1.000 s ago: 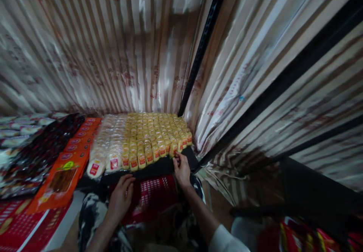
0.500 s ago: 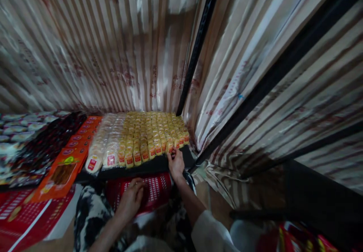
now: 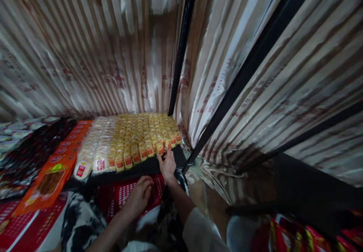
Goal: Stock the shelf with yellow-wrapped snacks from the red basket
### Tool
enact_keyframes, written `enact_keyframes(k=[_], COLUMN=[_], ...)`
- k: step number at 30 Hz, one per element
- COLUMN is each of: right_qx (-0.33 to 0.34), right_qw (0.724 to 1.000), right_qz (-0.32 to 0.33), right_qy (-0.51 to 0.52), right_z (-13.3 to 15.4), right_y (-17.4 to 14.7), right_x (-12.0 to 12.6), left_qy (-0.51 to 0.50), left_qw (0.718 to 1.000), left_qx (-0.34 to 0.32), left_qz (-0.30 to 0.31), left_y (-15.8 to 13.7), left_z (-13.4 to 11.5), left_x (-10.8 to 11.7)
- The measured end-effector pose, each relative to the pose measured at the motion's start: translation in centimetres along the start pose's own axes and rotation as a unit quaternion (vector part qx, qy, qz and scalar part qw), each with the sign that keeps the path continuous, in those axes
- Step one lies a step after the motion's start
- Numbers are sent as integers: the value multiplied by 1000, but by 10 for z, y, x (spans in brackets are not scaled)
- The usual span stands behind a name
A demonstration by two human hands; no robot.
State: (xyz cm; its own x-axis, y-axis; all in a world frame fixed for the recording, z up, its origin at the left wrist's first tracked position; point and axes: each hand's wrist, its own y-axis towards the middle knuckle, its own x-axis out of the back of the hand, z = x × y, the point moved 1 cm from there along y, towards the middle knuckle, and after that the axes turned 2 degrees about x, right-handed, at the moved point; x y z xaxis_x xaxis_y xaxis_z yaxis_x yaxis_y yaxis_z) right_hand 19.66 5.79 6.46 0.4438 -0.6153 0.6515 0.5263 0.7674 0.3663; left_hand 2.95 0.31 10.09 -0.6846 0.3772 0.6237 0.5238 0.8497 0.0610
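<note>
Rows of small yellow wrapped snack packets (image 3: 136, 138) with red labels stand side by side on a black shelf (image 3: 127, 176). At the front end of one row, the thumb and fingers of my right hand (image 3: 168, 165) close on a yellow snack packet (image 3: 160, 148). My left hand (image 3: 138, 196) hovers over a red perforated basket (image 3: 124, 191) below the shelf edge. Its fingers are loosely bent, with the thumb apart and nothing visible between them. White wrapped packets (image 3: 100, 157) with red labels adjoin the yellow ones on the left.
Orange snack bags (image 3: 51, 180) and dark shiny packets (image 3: 31, 150) lie further left. Black shelf posts (image 3: 181, 51) rise in front of striped curtain cloth (image 3: 127, 55). Red and yellow bags (image 3: 289, 233) lie at lower right.
The view has swung right, so the shelf and goods sit further left. My right hand stays at the front of the same row. My left hand has come slightly nearer to it.
</note>
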Motion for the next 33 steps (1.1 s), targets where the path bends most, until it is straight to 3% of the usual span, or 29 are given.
enact_keyframes(k=[12, 24, 33], right_qx=[46, 56, 44], right_qw=[999, 995, 987], right_qz=[-11, 43, 31], right_qy=[23, 65, 152], right_z=[-5, -13, -16], right_y=[-3, -3, 0], right_x=[-1, 1, 13], left_qy=[-7, 61, 84], left_qw=[999, 985, 989], left_qx=[-51, -7, -8], left_qz=[-15, -160, -125], left_y=[39, 78, 101], left_z=[-21, -9, -23], left_x=[-14, -12, -6])
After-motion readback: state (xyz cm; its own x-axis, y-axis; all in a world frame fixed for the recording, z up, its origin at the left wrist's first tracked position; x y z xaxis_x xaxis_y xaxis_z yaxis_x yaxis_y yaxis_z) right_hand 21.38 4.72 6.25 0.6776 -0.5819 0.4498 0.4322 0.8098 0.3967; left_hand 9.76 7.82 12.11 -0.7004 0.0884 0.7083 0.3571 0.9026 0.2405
